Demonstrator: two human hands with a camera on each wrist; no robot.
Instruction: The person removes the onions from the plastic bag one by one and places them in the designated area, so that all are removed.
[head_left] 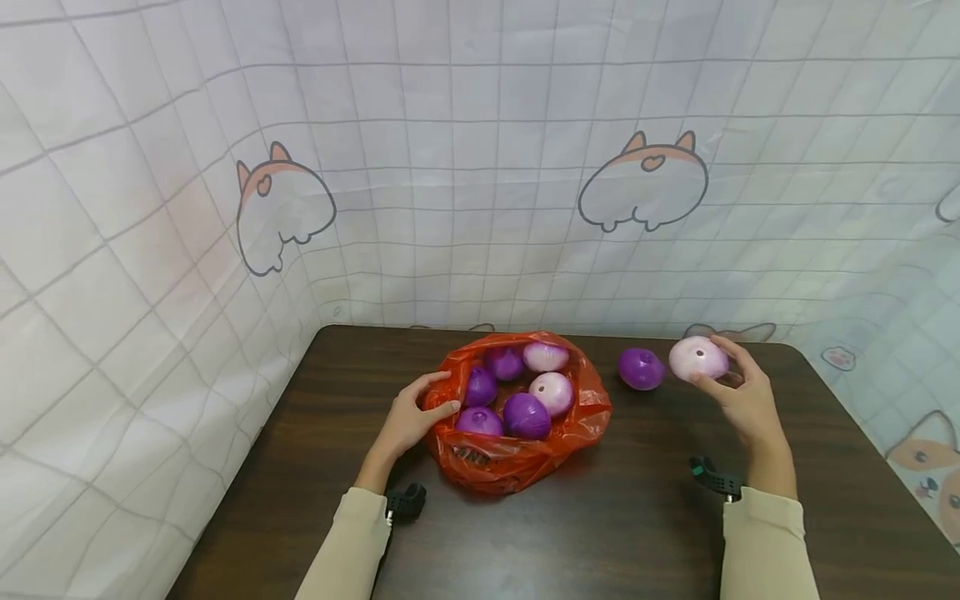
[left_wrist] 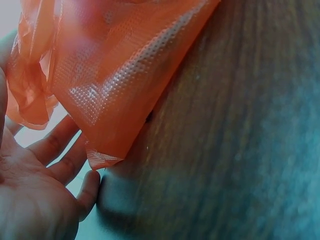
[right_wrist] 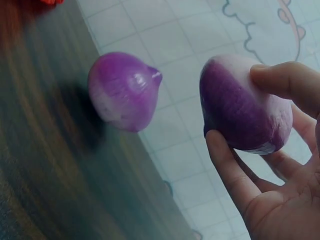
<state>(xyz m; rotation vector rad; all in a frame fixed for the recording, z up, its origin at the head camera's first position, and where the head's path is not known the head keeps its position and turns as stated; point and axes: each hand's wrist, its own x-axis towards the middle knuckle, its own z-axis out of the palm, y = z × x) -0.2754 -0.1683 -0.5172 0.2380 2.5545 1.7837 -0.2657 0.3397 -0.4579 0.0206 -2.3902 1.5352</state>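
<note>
A red plastic bag (head_left: pixel 495 467) stands with its mouth spread wide on the table, several purple and pale onions (head_left: pixel 527 416) inside it. My left hand (head_left: pixel 412 419) holds the bag's left rim, the thumb lying over the edge. In the left wrist view, the fingers (left_wrist: pixel 55 145) reach behind the orange-red plastic (left_wrist: pixel 115 80). Thumb and fingers of my right hand (head_left: pixel 750 402) grip a pale-ended onion (head_left: pixel 697 358) near the table's back right. Purple skin shows on the side of this held onion (right_wrist: pixel 240 107) in the right wrist view. Just left of it lies a purple onion (head_left: pixel 641 369).
The dark wooden table (head_left: pixel 600 533) reaches back to a white grid-patterned cloth (head_left: pixel 465 208) with cartoon animals. More of that cloth hangs along the left and right sides. Black straps (head_left: pixel 406 502) sit on both wrists.
</note>
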